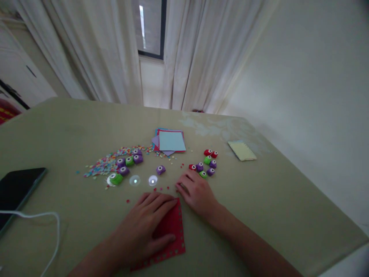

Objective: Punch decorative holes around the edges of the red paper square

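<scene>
My left hand (154, 221) lies flat with its fingers spread over a red paper square (179, 231). Small punched holes run along the paper's right and lower edges; the hand covers its left part. Just beyond the paper's top corner, my right hand (198, 192) rests on the table, fingers curled and thumb close to the index finger. Whatever sits between those fingertips is too small or hidden to name. Tiny red paper bits (161, 188) lie between the hands. Right past the right fingers is a cluster of red, green and purple craft punches (199, 166).
Colourful confetti (105, 165) spreads at left with more punches (129, 161) beside it. Two clear round discs (135, 180) lie nearer. A stack of coloured paper squares (172, 141) is at the back, a yellow pad (242, 150) at right, a tablet (20, 188) and white cable (57, 231) at left.
</scene>
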The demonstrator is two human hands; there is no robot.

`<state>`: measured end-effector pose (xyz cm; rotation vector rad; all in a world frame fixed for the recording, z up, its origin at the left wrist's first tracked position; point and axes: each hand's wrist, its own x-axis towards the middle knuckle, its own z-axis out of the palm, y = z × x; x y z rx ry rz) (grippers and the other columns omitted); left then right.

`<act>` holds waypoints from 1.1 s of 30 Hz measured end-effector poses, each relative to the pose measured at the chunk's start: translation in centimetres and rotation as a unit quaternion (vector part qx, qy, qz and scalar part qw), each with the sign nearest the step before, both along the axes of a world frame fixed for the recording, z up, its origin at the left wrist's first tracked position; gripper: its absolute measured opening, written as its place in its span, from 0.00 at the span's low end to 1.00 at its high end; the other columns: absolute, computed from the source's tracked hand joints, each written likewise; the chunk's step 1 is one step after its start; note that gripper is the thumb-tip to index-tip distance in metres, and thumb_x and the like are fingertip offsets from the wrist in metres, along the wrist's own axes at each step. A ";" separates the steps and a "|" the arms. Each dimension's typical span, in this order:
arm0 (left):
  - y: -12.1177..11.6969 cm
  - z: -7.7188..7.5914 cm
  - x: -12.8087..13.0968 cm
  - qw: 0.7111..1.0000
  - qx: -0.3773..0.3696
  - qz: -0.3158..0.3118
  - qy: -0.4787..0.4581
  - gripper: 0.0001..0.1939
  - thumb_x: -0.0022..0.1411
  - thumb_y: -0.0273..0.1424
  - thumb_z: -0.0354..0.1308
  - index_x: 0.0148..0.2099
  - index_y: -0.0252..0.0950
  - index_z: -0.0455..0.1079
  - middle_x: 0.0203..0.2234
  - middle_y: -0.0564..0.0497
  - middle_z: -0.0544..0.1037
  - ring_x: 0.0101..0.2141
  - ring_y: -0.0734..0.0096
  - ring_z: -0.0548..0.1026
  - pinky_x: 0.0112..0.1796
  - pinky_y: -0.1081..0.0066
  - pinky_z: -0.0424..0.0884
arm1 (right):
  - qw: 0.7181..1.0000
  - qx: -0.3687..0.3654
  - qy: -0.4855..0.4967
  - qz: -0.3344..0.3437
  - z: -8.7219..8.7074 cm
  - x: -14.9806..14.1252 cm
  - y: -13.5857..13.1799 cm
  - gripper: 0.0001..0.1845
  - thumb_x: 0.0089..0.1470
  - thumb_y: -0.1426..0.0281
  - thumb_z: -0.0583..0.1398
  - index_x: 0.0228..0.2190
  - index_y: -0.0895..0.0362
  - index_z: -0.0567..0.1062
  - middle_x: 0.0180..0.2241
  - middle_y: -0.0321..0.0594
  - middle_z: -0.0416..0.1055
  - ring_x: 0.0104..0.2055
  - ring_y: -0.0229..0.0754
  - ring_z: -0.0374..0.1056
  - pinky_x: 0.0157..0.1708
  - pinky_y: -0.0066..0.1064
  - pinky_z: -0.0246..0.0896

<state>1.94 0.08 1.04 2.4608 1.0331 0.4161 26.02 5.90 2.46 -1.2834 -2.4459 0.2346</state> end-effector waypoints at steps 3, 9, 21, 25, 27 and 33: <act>0.0 -0.3 -0.1 1.000 0.013 0.004 -0.002 0.38 0.68 0.44 0.68 0.74 0.47 0.60 0.68 0.47 0.74 0.64 0.47 0.72 0.65 0.48 0.63 | 0.999 0.025 0.023 0.016 0.7 -0.3 0.7 0.14 0.71 0.75 0.60 0.55 0.56 0.79 0.53 0.49 0.78 0.56 0.51 0.74 0.59 0.42 0.71; 0.0 -0.3 -0.2 0.999 0.044 0.019 -0.009 0.34 0.67 0.48 0.69 0.69 0.46 0.66 0.65 0.46 0.76 0.59 0.46 0.75 0.61 0.47 0.66 | 0.985 0.038 -0.081 0.151 1.3 -3.7 5.2 0.21 0.74 0.76 0.57 0.64 0.55 0.72 0.65 0.47 0.73 0.65 0.50 0.70 0.66 0.43 0.67; 0.0 -1.4 -0.3 0.995 0.076 0.056 -0.011 0.33 0.69 0.47 0.69 0.71 0.47 0.65 0.63 0.49 0.76 0.58 0.50 0.74 0.58 0.51 0.68 | 0.998 -0.035 -0.016 -0.045 1.4 2.6 -2.9 0.14 0.59 0.81 0.63 0.47 0.59 0.77 0.46 0.50 0.77 0.49 0.55 0.74 0.49 0.43 0.73; -0.1 -1.6 -0.2 0.993 0.102 0.062 -0.003 0.34 0.70 0.47 0.67 0.73 0.47 0.64 0.64 0.48 0.76 0.58 0.48 0.74 0.59 0.51 0.67 | 0.989 -0.112 0.085 -0.056 1.3 2.6 -3.6 0.16 0.56 0.81 0.63 0.46 0.57 0.76 0.42 0.44 0.76 0.43 0.48 0.73 0.45 0.38 0.70; -0.1 -1.5 -0.2 0.992 0.108 0.058 -0.003 0.34 0.71 0.47 0.66 0.73 0.46 0.65 0.64 0.47 0.76 0.58 0.49 0.74 0.58 0.52 0.68 | 0.983 -0.133 0.121 -0.046 1.1 2.3 -3.5 0.15 0.56 0.81 0.62 0.45 0.56 0.75 0.41 0.42 0.76 0.42 0.47 0.73 0.44 0.36 0.68; -0.2 -1.4 -0.4 0.993 0.105 0.057 0.005 0.33 0.71 0.48 0.66 0.73 0.47 0.66 0.64 0.48 0.76 0.57 0.51 0.75 0.58 0.54 0.69 | 0.973 -0.153 0.173 -0.026 0.4 2.0 -3.7 0.14 0.58 0.78 0.62 0.46 0.56 0.75 0.41 0.42 0.75 0.43 0.45 0.72 0.44 0.34 0.67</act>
